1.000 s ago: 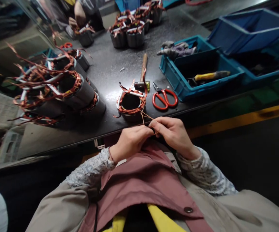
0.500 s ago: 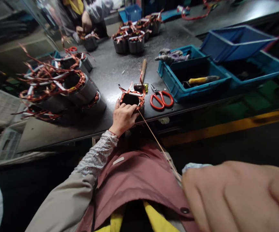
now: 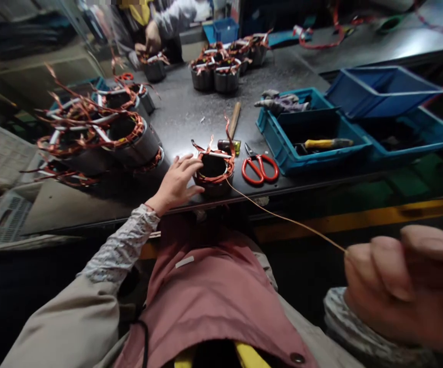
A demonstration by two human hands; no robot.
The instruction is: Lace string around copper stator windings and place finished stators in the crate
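A motor stator (image 3: 214, 186) with copper windings around its top stands upright near the front edge of the bench. My left hand (image 3: 179, 181) is at its left side, fingers spread; whether the fingertips touch it I cannot tell. A thin tan cord (image 3: 283, 217) runs from the stator's near right rim, slightly slack, to my right hand (image 3: 401, 286). The fingers of that hand are closed on the cord, low at the right and close to the camera. Red-handled scissors (image 3: 260, 168) and a hammer (image 3: 232, 130) lie just beyond and right of the stator.
Stacked stators (image 3: 102, 138) stand on the left of the bench (image 3: 179, 117), with more stators (image 3: 225, 76) behind. Teal bins (image 3: 279, 148) sit at the right, one holding a yellow-handled tool (image 3: 329, 143), under a blue bin (image 3: 382, 97). A co-worker's hand (image 3: 152, 38) works on a stator across the bench.
My left hand has opened and shifted left off the stator's near rim. The right hand has moved right and turned, and the cord has gone from taut to slightly slack.
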